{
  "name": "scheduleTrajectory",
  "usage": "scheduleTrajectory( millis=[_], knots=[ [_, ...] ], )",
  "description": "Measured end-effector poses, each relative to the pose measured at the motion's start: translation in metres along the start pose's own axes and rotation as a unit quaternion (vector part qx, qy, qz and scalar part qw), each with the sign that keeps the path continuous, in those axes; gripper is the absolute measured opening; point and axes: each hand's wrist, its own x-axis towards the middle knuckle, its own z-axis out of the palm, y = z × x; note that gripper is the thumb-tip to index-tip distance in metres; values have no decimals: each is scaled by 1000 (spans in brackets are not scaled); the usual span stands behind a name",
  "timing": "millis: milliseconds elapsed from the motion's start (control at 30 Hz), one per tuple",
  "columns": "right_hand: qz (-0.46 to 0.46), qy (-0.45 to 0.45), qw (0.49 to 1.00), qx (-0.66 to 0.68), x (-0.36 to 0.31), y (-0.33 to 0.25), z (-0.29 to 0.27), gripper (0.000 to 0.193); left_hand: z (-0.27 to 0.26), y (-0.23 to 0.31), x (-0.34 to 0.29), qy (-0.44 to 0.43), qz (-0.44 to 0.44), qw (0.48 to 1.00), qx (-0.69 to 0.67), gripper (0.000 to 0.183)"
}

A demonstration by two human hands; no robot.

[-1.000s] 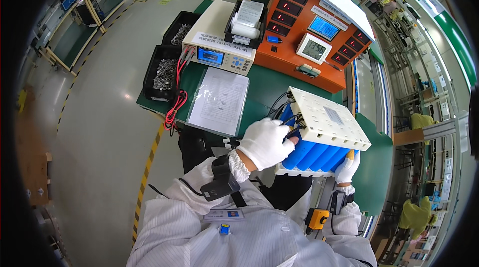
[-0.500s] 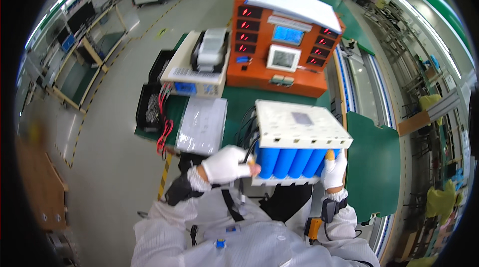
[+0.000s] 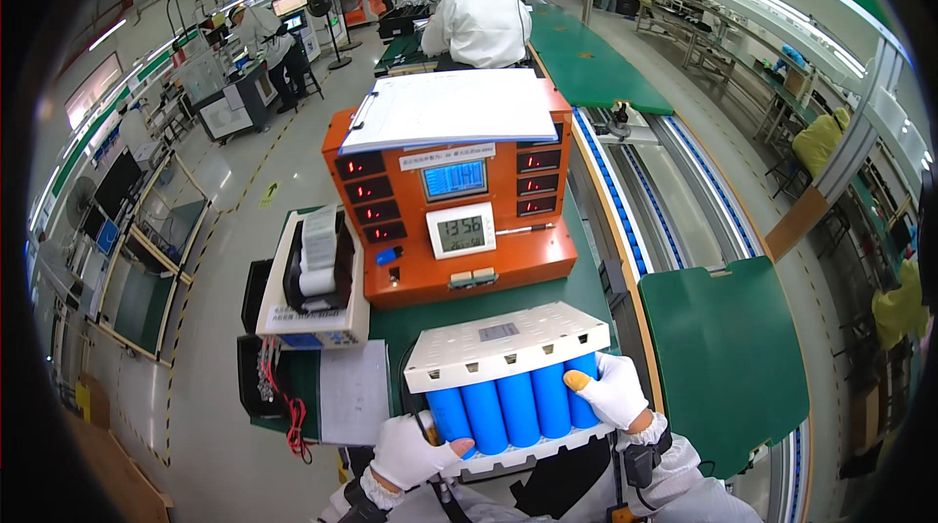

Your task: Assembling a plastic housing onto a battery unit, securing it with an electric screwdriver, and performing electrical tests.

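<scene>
A battery pack (image 3: 509, 410) with a row of blue cylindrical cells between white plastic holders is held, slightly tilted, at the near edge of the green bench. My left hand (image 3: 408, 452), in a white glove with bare fingertips, is closed on its lower left corner, beside a dark cable. On the right end, my right hand (image 3: 612, 392) grips the pack, its yellow-tipped thumb lying against the cells. Its other fingers are partly hidden behind the pack.
Behind the pack stands an orange tester (image 3: 469, 275) with red displays and a clipboard (image 3: 454, 111) on top. Left of it are a beige meter (image 3: 337, 323), red test leads (image 3: 296, 425) and a bagged sheet (image 3: 354, 391). A roller conveyor (image 3: 625, 201) runs along the right; a co-worker (image 3: 479, 25) sits ahead.
My view has swung up and to the right, so the bench equipment appears further left. The pack sits lower in view and more tilted, both hands still on it.
</scene>
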Motion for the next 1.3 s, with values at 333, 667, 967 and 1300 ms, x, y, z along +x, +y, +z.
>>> scheduleTrajectory(
  millis=[333,667,967,1300],
  knots=[
    [145,-80,986,27,59,-8,2,61,-8,-34,40,3,-72,982,-176,41],
    [96,-4,982,165,23,44,2,41,-36,-37,32,-116,-67,988,-72,47],
    [30,-39,966,253,-64,93,-4,51,-36,-53,-16,-120,-47,970,-204,60],
    [-91,67,994,-10,-43,84,21,38,21,-78,-10,42,106,993,13,38]
  ],
)
